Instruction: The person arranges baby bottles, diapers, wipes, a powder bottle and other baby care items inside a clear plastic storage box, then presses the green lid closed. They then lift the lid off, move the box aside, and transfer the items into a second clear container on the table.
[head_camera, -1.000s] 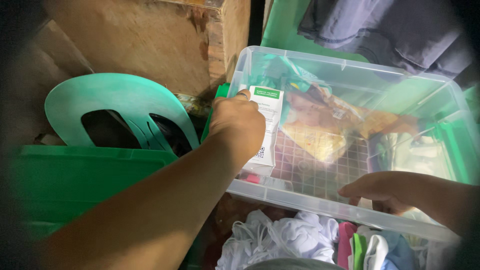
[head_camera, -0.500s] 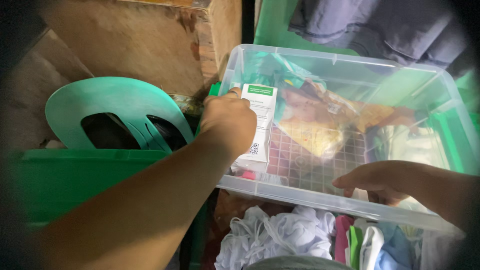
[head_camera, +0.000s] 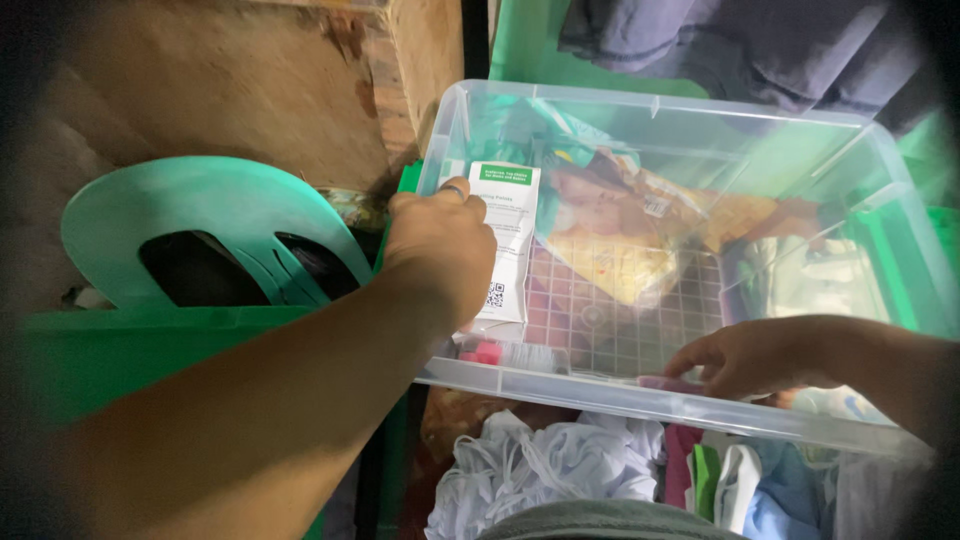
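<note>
L hand (head_camera: 440, 250) shifted left w/ packet (head_camera: 507, 240).

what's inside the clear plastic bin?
In the clear bin: a white-and-green packet at the left hand, a crinkled yellow bag, a pink tube. The right hand covers the near edge.

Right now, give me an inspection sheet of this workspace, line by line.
Surface: clear plastic storage bin, pink gridded mat on its floor.
Job's things: white and green flat carton, upright against the bin's left wall.
Clutter: crumpled yellow printed bag in the bin; white bundled cloth and coloured clothes below it.
Grippers: left hand grips the carton; right hand rests fingers on the bin's near rim.
Cables: nothing seen.
Surroundings: green plastic chair at left, brown wooden panel behind, dark hanging garments above.
</note>
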